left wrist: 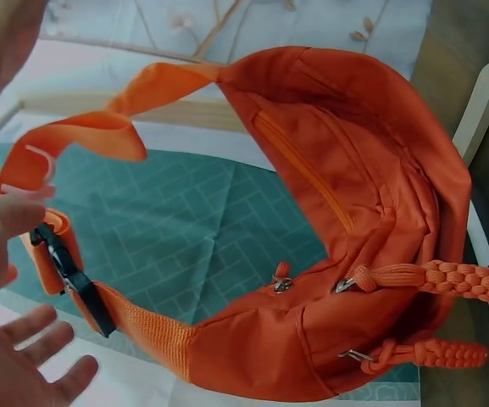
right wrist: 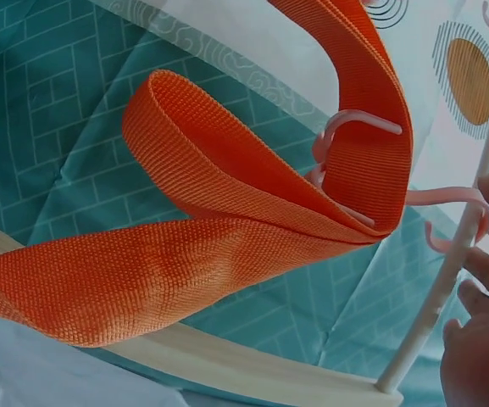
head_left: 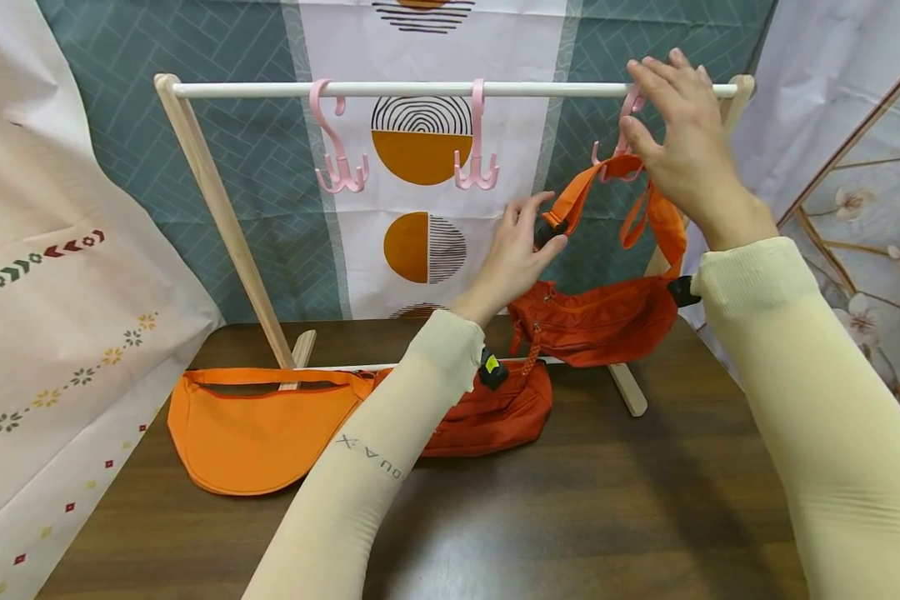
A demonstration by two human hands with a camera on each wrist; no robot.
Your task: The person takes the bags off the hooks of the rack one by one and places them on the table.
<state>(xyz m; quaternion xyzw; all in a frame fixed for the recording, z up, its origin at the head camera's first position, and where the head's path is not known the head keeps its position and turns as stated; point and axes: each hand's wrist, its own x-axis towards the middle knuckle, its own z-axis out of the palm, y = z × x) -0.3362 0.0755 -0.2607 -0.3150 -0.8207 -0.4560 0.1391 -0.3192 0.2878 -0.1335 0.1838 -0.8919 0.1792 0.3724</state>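
Observation:
A red-orange waist bag (head_left: 607, 321) hangs by its orange strap (right wrist: 176, 263) from the pink hook (head_left: 621, 142) at the right end of the white rail (head_left: 420, 89). My right hand (head_left: 678, 137) is up at the top of that hook, its fingers extended around the rail's height. Beside the strap's black buckle (left wrist: 79, 288) is my left hand (head_left: 513, 258), fingers spread and not curled round it. Looped over the hook's prongs, the strap has a slack fold, seen in the right wrist view. Zip pulls with braided cords dangle from the bag.
Two more pink hooks, one at left (head_left: 340, 158) and one mid-rail (head_left: 477, 154), hang bare. On the brown table (head_left: 570, 517) lie an orange bag (head_left: 262, 442) and another red-orange bag (head_left: 510, 408), partly behind my left arm. Wooden legs (head_left: 217, 208) support the rail.

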